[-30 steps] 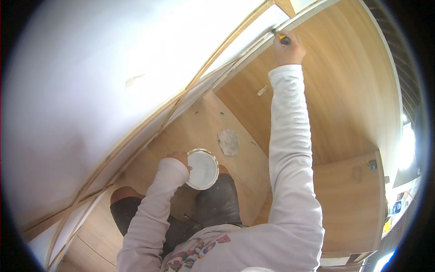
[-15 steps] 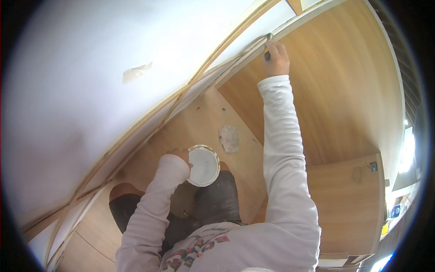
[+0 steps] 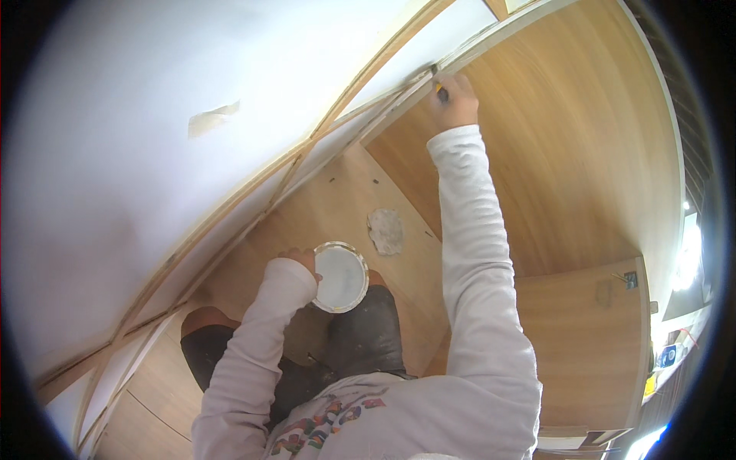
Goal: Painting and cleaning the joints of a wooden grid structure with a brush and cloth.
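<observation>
My left hand (image 3: 297, 259) grips the rim of a round tub (image 3: 340, 244) with a pale, whitish inside, held above my knees. Its fingers curl over the left side of the rim. With the arm stretched far forward, my right hand (image 3: 457, 101) is closed round a small brush (image 3: 442, 93) with a black and yellow handle. The brush's tip meets the pale edge strip (image 3: 414, 96) where the wooden panel joins the white one; my fingers partly hide the tool.
A large white panel (image 3: 153, 176) framed by thin wooden strips fills the left. On the right stands a wood-grain panel (image 3: 560, 138), with a hinged door (image 3: 583, 345) below it. A whitish patch (image 3: 385, 231) marks the wooden surface beyond the tub.
My right hand has slid a little left and nearer along the pale strip, with the brush. The tub and my left hand have shifted only slightly left in the picture.
</observation>
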`<state>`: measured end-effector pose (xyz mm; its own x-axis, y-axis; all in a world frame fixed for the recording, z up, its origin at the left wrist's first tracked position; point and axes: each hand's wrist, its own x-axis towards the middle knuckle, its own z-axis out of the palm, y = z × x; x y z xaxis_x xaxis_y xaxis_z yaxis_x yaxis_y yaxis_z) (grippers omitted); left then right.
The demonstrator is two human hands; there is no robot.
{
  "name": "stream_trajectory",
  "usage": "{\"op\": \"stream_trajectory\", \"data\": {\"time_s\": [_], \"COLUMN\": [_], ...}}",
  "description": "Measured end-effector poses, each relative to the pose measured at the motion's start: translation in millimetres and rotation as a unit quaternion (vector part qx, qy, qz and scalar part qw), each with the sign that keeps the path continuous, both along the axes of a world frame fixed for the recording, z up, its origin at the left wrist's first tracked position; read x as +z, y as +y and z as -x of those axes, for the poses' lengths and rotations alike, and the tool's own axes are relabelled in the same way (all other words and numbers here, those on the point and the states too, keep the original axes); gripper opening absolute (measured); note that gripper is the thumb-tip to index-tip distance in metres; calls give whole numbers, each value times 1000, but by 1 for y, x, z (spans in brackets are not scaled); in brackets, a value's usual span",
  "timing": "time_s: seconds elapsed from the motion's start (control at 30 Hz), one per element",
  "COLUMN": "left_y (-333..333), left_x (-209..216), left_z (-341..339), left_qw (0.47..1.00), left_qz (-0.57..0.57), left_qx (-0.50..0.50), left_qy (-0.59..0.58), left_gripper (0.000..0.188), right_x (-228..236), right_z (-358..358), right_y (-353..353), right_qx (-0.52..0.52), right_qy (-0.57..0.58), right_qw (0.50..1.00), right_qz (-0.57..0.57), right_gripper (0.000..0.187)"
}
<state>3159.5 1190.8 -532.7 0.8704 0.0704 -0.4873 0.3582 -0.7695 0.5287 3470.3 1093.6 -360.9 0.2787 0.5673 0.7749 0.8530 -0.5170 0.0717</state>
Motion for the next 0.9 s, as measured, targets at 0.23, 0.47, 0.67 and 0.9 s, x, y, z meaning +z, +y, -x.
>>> {"op": "stream_trajectory", "data": {"time_s": [0.23, 0.47, 0.67, 0.9], "left_y": [0, 1, 1, -1], "left_x": [0, 2, 2, 7], "left_z": [3, 0, -1, -4], "left_qw": [1000, 1000, 1000, 999], "left_qz": [-8, 9, -8, -18], "left_qx": [8, -4, 2, -8], "left_qy": [-27, -6, 8, 29], "left_gripper": [37, 37, 41, 42], "right_x": [18, -32, -39, -32], "right_z": [-11, -7, -1, -3], "right_y": [-2, -11, -14, -6], "right_qx": [-7, 5, 39, 38], "right_qy": [-72, -52, -11, 4], "right_qw": [997, 998, 999, 999], "right_qz": [-21, 38, -34, -29], "right_gripper": [23, 32, 28, 26]}}
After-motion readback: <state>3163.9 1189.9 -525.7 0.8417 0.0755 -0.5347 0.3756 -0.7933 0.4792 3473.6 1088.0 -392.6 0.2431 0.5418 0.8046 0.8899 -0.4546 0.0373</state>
